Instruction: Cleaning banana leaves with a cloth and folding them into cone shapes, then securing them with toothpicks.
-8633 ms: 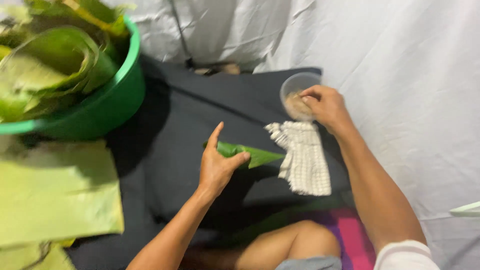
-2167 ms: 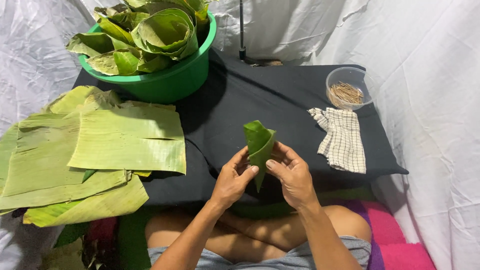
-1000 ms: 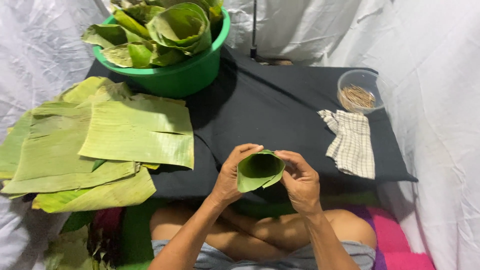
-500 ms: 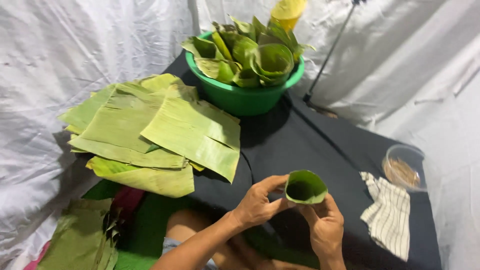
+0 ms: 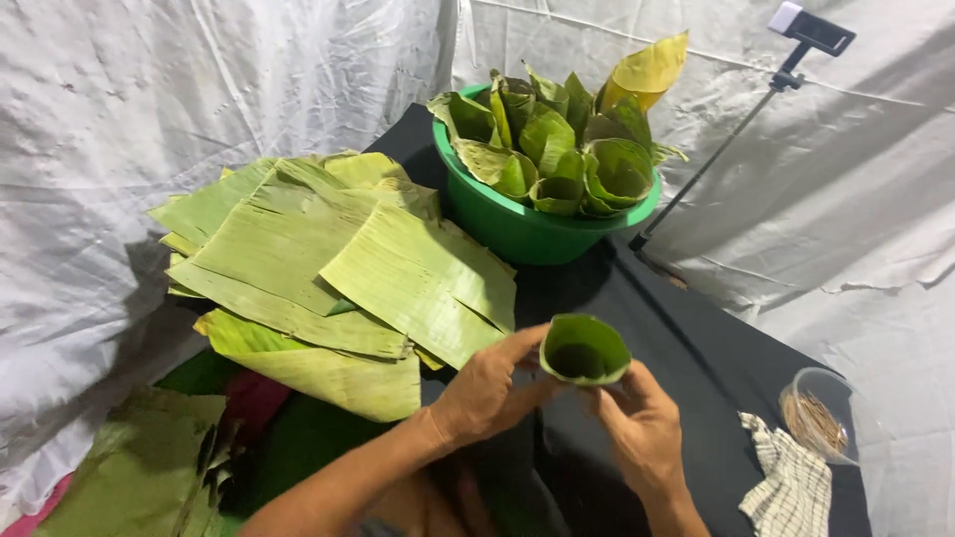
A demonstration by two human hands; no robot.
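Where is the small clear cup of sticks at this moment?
In the head view the clear cup sits at the far right edge on the black cloth, just behind the checked towel and right of the right hand.

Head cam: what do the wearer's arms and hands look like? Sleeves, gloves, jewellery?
Both forearms are bare as far as the frame shows, with no sleeve in view. The left hand and the right hand are bare too: no gloves, and no rings, watch or wristband visible. No markings or tape on either. The upper arms are out of frame, so any short sleeve cannot be seen.
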